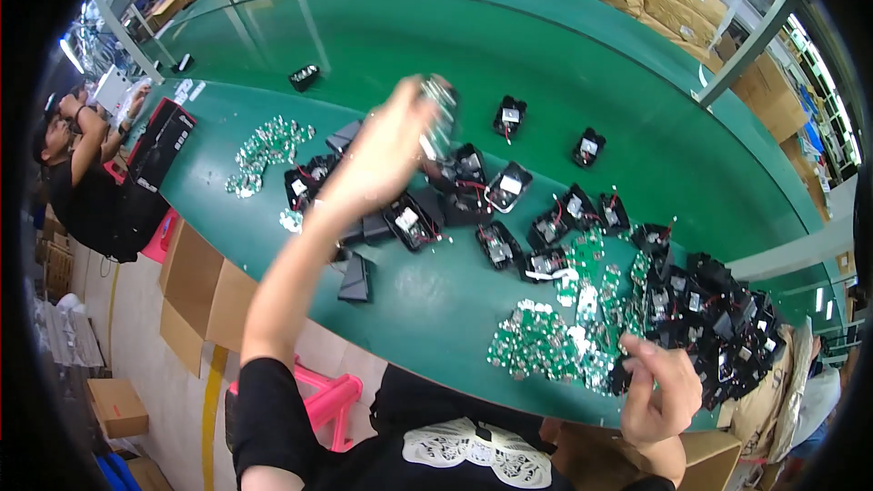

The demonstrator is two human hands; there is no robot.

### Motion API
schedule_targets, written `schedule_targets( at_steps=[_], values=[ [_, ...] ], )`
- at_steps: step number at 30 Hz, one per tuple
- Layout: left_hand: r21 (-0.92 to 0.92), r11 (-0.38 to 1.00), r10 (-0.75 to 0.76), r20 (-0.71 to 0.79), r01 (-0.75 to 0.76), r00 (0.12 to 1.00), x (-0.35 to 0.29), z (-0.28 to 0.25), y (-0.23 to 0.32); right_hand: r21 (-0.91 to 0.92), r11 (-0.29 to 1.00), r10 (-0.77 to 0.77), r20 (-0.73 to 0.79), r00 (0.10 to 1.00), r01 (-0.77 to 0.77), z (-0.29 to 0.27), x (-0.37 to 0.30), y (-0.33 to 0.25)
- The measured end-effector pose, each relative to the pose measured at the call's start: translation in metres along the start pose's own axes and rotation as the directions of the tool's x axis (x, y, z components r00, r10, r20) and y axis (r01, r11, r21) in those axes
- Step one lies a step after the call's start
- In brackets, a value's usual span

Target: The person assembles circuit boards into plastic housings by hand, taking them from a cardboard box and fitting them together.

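Observation:
My left hand (386, 141) reaches far over the bench, its fingers closed round a motion-blurred dark-and-green part (442, 118) whose exact kind I cannot make out. Just below that hand lie black plastic housings, one (411, 221) open-topped with a white-labelled piece and red wires inside. At the near right, my right hand (664, 391) hovers by the bench's front edge, fingers apart and bent, with nothing visible in them. Its index fingertip is close to a heap of small green circuit boards (536, 341). A big pile of black housings (718, 318) rises beyond that hand.
A second spread of green boards (264, 155) lies at the left. Single housings (509, 116) sit on the green belt (637, 132) behind the bench. Two people (91, 182) are at the far left. A carton (195, 295) and pink stool (332, 405) stand below.

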State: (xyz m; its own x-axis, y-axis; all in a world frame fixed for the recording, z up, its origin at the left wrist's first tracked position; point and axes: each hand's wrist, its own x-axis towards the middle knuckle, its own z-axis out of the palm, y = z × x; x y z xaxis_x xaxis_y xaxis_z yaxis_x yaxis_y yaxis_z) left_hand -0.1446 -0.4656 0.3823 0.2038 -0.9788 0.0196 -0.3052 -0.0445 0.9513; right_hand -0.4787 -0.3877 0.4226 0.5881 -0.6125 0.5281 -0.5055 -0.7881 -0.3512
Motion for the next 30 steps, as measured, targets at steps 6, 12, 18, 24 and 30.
schedule_targets(
  at_steps=[6,12,18,24,30],
  values=[
    [0.810,0.586,-0.196,0.123,0.016,0.973,0.157,-0.168,-0.168,-0.191,0.981,0.028,0.029,0.999,-0.022,0.030,-0.003,0.021],
    [0.611,0.787,-0.043,0.185,-0.081,0.982,0.184,-0.210,-0.210,-0.149,0.933,0.335,0.021,0.942,-0.329,0.037,-0.008,0.054],
    [0.798,0.233,0.581,0.344,-0.555,0.738,0.177,-0.093,-0.074,-0.075,0.873,0.488,0.178,0.854,-0.483,0.063,0.007,0.090],
    [0.486,-0.029,0.364,0.819,-0.874,0.443,0.162,0.033,-0.063,-0.139,0.909,0.417,0.302,0.857,-0.393,0.081,0.013,0.115],
    [0.625,-0.004,0.250,0.756,-0.780,0.605,0.180,0.029,-0.057,-0.293,0.880,0.464,0.356,0.811,-0.374,0.096,0.023,0.106]
  ],
)
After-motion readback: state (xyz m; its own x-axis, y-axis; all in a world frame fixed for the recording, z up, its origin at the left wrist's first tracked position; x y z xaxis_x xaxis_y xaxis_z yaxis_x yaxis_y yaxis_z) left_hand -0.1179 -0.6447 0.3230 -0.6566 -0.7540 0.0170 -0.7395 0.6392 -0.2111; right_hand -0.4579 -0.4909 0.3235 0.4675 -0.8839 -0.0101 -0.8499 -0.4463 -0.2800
